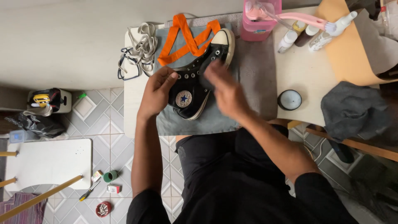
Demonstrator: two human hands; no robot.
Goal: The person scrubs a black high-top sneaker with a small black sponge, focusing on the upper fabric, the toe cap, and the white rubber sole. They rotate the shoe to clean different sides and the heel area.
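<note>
Black high-top sneaker, left hand grip closed around ankle

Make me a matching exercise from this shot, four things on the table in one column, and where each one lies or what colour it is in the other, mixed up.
Things:
1. sneaker
2. loose laces
3. round tin
4. brush

Descriptions:
A. pink, across the pink container at the table's far edge
B. black, held by the left hand
C. pale, heaped at the far left corner
D. dark-rimmed, alone to the right of the grey cloth

Pairs: 1-B, 2-C, 3-D, 4-A
</note>
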